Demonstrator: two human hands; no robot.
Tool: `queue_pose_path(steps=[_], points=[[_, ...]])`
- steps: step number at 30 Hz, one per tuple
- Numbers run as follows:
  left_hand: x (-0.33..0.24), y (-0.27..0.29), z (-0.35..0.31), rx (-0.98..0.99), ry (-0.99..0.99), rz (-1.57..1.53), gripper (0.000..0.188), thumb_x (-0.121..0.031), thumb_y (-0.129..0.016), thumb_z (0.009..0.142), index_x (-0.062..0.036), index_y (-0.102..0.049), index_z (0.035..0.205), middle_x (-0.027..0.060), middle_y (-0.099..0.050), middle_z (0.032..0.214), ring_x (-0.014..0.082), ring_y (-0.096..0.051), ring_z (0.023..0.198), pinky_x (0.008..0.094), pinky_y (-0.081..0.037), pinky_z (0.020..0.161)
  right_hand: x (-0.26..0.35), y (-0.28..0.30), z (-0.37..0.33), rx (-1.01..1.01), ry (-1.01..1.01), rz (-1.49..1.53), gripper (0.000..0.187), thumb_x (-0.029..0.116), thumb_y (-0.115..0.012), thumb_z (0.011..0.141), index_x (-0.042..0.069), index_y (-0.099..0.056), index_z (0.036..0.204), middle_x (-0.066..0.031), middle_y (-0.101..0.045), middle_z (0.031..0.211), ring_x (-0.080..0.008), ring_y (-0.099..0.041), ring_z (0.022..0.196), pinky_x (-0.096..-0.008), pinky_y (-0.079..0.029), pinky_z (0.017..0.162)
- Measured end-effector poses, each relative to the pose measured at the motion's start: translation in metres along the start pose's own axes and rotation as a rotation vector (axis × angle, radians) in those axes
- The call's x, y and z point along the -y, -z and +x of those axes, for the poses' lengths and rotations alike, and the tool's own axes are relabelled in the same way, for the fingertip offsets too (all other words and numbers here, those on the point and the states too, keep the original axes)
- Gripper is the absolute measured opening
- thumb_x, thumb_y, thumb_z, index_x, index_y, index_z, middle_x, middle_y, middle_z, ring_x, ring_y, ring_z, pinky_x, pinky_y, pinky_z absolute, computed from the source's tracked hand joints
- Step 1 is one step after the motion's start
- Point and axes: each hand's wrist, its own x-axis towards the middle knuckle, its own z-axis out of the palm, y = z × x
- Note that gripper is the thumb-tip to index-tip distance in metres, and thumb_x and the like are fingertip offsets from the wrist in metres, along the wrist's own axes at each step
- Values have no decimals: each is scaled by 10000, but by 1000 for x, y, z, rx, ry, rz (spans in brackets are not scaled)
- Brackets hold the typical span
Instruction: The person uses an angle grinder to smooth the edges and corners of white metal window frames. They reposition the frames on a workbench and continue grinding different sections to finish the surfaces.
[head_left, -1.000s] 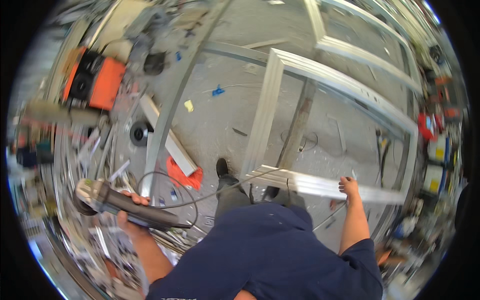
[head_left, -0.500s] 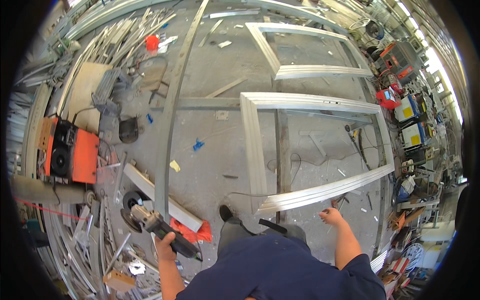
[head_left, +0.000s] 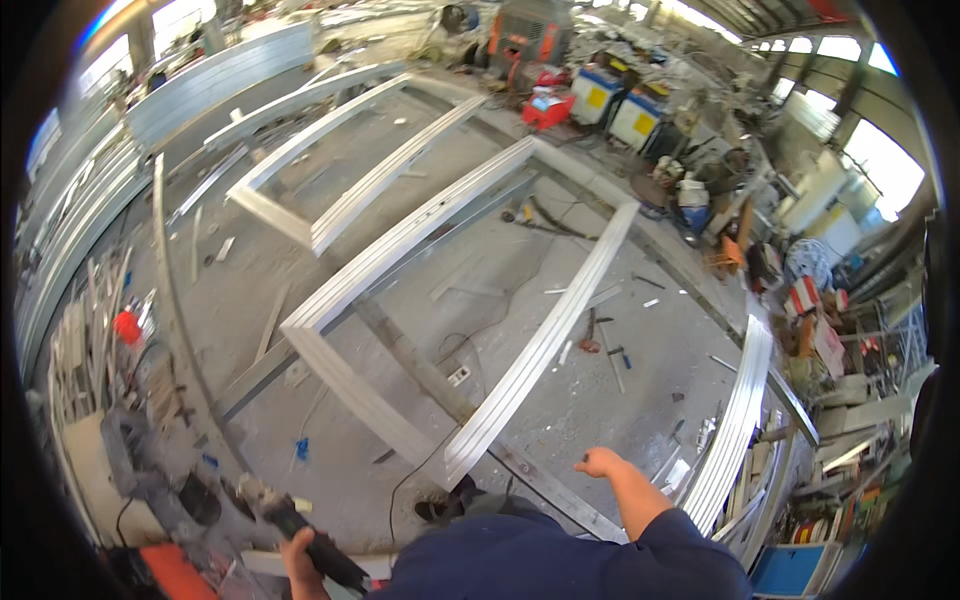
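Observation:
At the lower left my left hand [head_left: 299,562] is wrapped round the dark body of an angle grinder [head_left: 325,553]. The grinder's metal head points up and left, and motion blurs it. My right hand [head_left: 602,462] hangs in front of me, to the right, with curled fingers; nothing shows in it. Ahead lies a large silver metal frame [head_left: 545,340] with mitred corners, resting on steel beams [head_left: 400,348]. Its near corner is close to my feet, and neither hand touches it. A second silver frame [head_left: 395,178] lies beyond it.
Ribbed silver profiles [head_left: 738,425] lie at the right. Cables, offcuts and a hammer [head_left: 590,340] are on the floor. Machines, including a red box [head_left: 548,110], stand at the far side. An orange machine [head_left: 168,573] is at the lower left; metal strips pile up behind it.
My view has turned to the right, so the frames now run diagonally. The grinder stays in my left hand and sits lower in view. My right hand remains free of the frame.

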Motion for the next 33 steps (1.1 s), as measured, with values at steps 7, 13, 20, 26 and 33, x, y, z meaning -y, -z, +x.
queue_pose_path(steps=[7,13,20,26,33], points=[[-70,-64,-7,150,-7,180,346,-143,-753,726,60,-640,983,185,-700,805,328,-714,710,447,-607,670,38,-97,37,56,-7,412,608,536,-728,849,21,-724,1171,-222,-721,1142,-365,-675,1103,-433,-522,961],[-96,-56,35,222,97,371,295,-75,-772,728,54,-655,967,154,-703,823,282,-710,730,416,-594,711,261,-5,3,152,504,451,663,556,-693,888,27,-656,1286,-222,-682,1251,-348,-667,1120,-420,-526,948],[-150,-45,162,591,112,750,524,-248,-863,732,47,-682,1126,96,-728,1003,170,-683,890,315,-542,836,521,2,-24,703,894,920,680,381,-680,981,40,-421,1509,-138,-515,1491,-254,-507,1360,-413,-395,1140],[-235,-48,213,1041,-116,1106,653,-450,-818,769,76,-658,1121,189,-702,1065,278,-689,980,356,-532,885,657,26,-57,1071,699,1763,642,388,-675,958,110,-439,1487,-106,-530,1451,-281,-503,1349,-429,-400,1146],[-323,-44,247,1179,-132,1682,778,-684,-687,821,3,-672,1186,204,-727,1072,363,-688,1034,421,-523,903,662,67,-15,511,420,2098,397,336,-729,819,70,-643,1101,-140,-686,1020,-349,-662,985,-502,-532,918]])
